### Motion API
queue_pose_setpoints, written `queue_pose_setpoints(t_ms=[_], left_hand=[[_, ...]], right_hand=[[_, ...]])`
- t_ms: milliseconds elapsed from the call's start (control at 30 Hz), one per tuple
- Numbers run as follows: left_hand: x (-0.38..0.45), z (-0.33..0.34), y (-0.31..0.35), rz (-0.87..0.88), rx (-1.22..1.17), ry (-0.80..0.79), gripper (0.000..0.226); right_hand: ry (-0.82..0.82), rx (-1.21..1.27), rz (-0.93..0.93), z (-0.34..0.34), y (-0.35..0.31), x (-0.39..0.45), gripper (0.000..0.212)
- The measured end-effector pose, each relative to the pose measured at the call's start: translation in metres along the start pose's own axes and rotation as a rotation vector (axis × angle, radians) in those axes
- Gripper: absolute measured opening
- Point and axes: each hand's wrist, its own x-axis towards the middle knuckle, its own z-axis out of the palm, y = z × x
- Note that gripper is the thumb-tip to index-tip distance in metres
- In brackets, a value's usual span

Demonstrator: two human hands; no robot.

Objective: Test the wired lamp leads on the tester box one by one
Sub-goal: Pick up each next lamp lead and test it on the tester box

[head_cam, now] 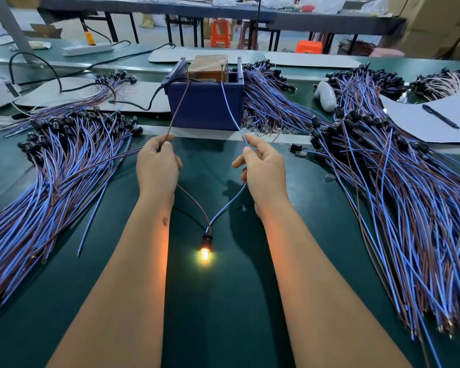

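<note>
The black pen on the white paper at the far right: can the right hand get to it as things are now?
Probably not yet. The right hand pinches the blue lead running to the tester box. Once freed, the way to the pen looks open above the wire pile.

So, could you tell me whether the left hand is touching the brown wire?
Touching: the head view shows the left hand pinching the brown wire between thumb and fingers.

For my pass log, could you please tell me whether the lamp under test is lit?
Lit: the bulb glows yellow-orange on the green mat between the forearms, casting orange light on them.
</note>
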Motion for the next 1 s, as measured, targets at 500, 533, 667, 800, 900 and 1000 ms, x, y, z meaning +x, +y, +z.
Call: queue_pose_setpoints(t_ms=[500,533,667,800,900,1000], left_hand=[[-0.001,0.000,0.000,0.002,-0.014,-0.014,0.025],[-0.001,0.000,0.000,0.001,-0.012,-0.014,0.026],[-0.001,-0.001,-0.001,-0.001,-0.006,-0.016,0.025],[-0.002,-0.001,0.001,-0.018,0.024,-0.024,0.027],[-0.009,0.004,0.003,-0.007,0.064,-0.093,0.024],[-0.020,0.013,0.005,0.059,0.118,-0.163,0.025]], right_hand=[[0.037,0.026,0.011,-0.001,0.001,0.001,0.030],[0.037,0.023,0.010,-0.001,0.001,0.001,0.030],[0.034,0.017,0.006,-0.001,0.001,0.000,0.030],[0.016,0.010,-0.017,-0.001,0.000,-0.001,0.029],[-0.040,-0.023,-0.061,0.004,-0.002,-0.006,0.025],[-0.088,-0.077,-0.090,0.010,-0.001,-0.009,0.013]])
